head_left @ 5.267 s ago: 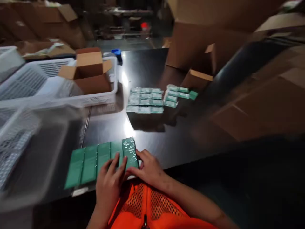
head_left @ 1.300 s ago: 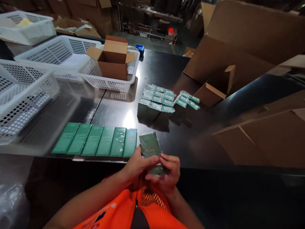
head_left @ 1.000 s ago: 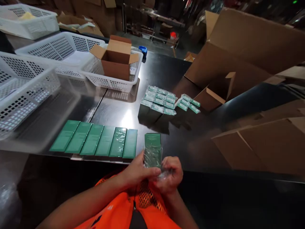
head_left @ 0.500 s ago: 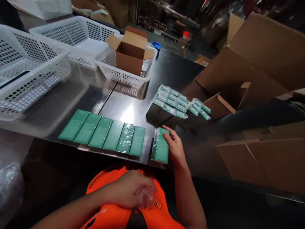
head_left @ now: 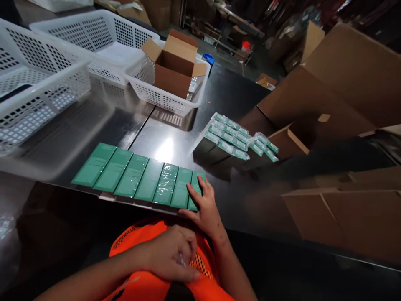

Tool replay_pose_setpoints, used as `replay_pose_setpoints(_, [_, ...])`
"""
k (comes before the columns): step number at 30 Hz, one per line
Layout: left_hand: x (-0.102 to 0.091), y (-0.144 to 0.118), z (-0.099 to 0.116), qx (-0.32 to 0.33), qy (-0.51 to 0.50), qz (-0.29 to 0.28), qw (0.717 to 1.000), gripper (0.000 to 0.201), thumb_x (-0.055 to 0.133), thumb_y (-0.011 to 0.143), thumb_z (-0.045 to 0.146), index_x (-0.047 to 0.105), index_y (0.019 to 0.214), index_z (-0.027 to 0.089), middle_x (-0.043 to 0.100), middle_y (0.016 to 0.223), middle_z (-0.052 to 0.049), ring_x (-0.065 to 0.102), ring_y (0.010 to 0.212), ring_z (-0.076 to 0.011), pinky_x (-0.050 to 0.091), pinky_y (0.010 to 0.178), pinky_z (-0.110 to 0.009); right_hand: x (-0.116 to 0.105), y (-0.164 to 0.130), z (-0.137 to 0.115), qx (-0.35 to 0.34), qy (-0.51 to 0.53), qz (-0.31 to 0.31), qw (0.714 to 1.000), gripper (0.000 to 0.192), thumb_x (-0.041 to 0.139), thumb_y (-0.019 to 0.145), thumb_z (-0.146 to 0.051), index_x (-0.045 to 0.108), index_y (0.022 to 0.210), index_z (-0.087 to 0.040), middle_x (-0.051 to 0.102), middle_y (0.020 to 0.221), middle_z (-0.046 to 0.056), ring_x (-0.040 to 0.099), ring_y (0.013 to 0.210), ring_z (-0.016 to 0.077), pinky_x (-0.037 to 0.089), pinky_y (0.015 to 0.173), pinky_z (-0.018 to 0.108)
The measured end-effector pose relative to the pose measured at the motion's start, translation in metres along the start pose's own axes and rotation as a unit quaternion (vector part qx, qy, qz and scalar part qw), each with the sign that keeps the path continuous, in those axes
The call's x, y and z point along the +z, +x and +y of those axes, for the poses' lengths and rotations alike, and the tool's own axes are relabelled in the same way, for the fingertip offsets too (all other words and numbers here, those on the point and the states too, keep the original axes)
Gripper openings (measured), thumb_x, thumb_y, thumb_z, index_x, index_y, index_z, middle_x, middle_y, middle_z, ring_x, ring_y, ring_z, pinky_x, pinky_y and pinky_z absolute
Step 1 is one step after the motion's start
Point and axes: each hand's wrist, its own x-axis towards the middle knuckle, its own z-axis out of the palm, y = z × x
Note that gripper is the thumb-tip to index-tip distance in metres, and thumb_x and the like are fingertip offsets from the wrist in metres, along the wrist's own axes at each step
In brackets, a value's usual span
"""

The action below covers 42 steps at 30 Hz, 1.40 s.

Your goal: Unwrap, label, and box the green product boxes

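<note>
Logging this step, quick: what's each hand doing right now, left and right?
Left hand: closed on a scrap of clear plastic wrap against the orange vest.
Right hand: open, flat on the rightmost green box.

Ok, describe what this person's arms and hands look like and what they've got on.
Both forearms are bare to where they leave the picture: no sleeves, no gloves, no watch or rings that show on the left hand or the right hand. Below them is an orange vest with mesh panels and a dark strip down its front.

Green boxes [head_left: 138,177], glossy film; black tabletop [head_left: 225,90]; white perforated baskets [head_left: 40,90]; brown carton [head_left: 173,62]; orange mesh vest [head_left: 147,286].
</note>
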Motion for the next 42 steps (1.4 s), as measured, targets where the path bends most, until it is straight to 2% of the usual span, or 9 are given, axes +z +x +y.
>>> replay_pose_setpoints(4, [0.005, 0.001, 0.001, 0.002, -0.003, 0.002, 1.0, 0.03, 0.072, 0.075, 0.041, 0.066, 0.059, 0.016, 0.069, 0.075, -0.003, 0.06, 0.067, -0.0133, 0.04, 0.064, -0.024, 0.001, -0.001, -0.004, 0.003, -0.01, -0.004, 1.0, 0.08, 0.075, 0.079, -0.057, 0.048, 0.147, -0.025, 0.02, 0.162, 0.018, 0.017, 0.149, 0.042, 0.031, 0.114, 0.064])
replay_pose_setpoints(7, [0.003, -0.002, 0.004, -0.039, 0.023, -0.002, 0.999, 0.027, 0.063, 0.085, 0.043, 0.075, 0.093, 0.021, 0.073, 0.083, -0.004, 0.063, 0.072, -0.0155, 0.045, 0.074, -0.027, -0.013, -0.002, 0.003, -0.016, -0.006, 0.015, 1.0, 0.093, 0.075, 0.072, -0.066, 0.042, 0.15, -0.026, 0.023, 0.162, 0.016, 0.02, 0.148, 0.0393, 0.034, 0.114, 0.059])
replay_pose_setpoints(13, [-0.004, -0.009, 0.012, -0.037, 0.123, -0.016, 0.992, 0.045, 0.071, 0.072, 0.065, 0.079, 0.096, 0.027, 0.076, 0.096, -0.006, 0.065, 0.092, -0.0246, 0.045, 0.086, -0.03, -0.097, 0.026, 0.075, 0.126, -0.178, 0.326, 0.92, 0.068, 0.055, 0.095, -0.043, 0.029, 0.154, -0.023, 0.033, 0.157, 0.018, 0.023, 0.148, 0.0339, 0.029, 0.113, 0.059])
replay_pose_setpoints(19, [0.002, -0.005, 0.026, 0.023, 0.05, -0.013, 0.998, 0.069, 0.034, 0.09, 0.072, 0.08, 0.092, 0.021, 0.074, 0.075, -0.009, 0.064, 0.069, -0.0191, 0.048, 0.068, -0.025, -0.151, 0.059, 0.122, 0.135, -0.25, 0.234, 0.93, 0.03, 0.059, 0.085, -0.023, 0.063, 0.115, -0.019, 0.048, 0.148, 0.016, 0.027, 0.145, 0.0389, 0.027, 0.108, 0.061])
replay_pose_setpoints(22, [0.005, -0.004, 0.019, 0.009, 0.05, 0.027, 0.998, 0.07, 0.035, 0.09, 0.073, 0.08, 0.09, 0.019, 0.072, 0.073, -0.008, 0.062, 0.068, -0.0183, 0.047, 0.065, -0.024, -0.147, 0.046, 0.116, 0.13, -0.201, 0.243, 0.94, 0.015, 0.062, 0.08, -0.022, 0.063, 0.094, -0.019, 0.068, 0.111, 0.014, 0.06, 0.112, 0.0318, 0.042, 0.096, 0.049])
replay_pose_setpoints(25, [0.006, -0.003, 0.006, -0.016, 0.03, 0.042, 0.999, 0.068, 0.039, 0.09, 0.07, 0.077, 0.082, 0.014, 0.064, 0.064, -0.006, 0.055, 0.059, -0.0144, 0.041, 0.057, -0.022, -0.137, 0.013, 0.105, 0.158, -0.153, 0.305, 0.926, 0.032, 0.064, 0.08, -0.032, 0.063, 0.109, -0.018, 0.065, 0.1, 0.011, 0.062, 0.086, 0.0246, 0.05, 0.08, 0.04])
replay_pose_setpoints(30, [0.002, 0.011, 0.01, -0.111, -0.071, 0.058, 0.989, 0.061, 0.055, 0.084, 0.069, 0.073, 0.092, 0.012, 0.055, 0.057, 0.0, 0.049, 0.052, -0.0119, 0.036, 0.051, -0.022, -0.105, -0.055, 0.065, 0.25, 0.176, 0.489, 0.817, 0.069, 0.077, 0.073, -0.047, 0.055, 0.133, -0.022, 0.06, 0.111, 0.009, 0.06, 0.09, 0.0222, 0.051, 0.079, 0.037])
replay_pose_setpoints(36, [0.007, 0.052, 0.036, 0.031, -0.291, 0.259, 0.92, 0.074, 0.072, 0.072, 0.067, 0.06, 0.129, 0.021, 0.068, 0.118, -0.013, 0.063, 0.111, -0.0267, 0.048, 0.092, -0.032, -0.039, -0.09, -0.009, 0.232, 0.484, 0.411, 0.736, 0.046, 0.081, 0.072, -0.04, 0.057, 0.107, -0.025, 0.058, 0.099, 0.003, 0.06, 0.081, 0.017, 0.051, 0.069, 0.029])
replay_pose_setpoints(42, [0.016, 0.066, 0.041, 0.062, -0.359, 0.347, 0.864, 0.056, 0.083, 0.07, 0.05, 0.059, 0.111, 0.02, 0.072, 0.095, -0.005, 0.067, 0.084, -0.0187, 0.053, 0.079, -0.028, -0.007, -0.078, -0.042, 0.2, 0.53, 0.377, 0.733, 0.043, 0.081, 0.074, -0.036, 0.049, 0.102, -0.026, 0.053, 0.122, 0.006, 0.061, 0.104, 0.0224, 0.054, 0.082, 0.037])
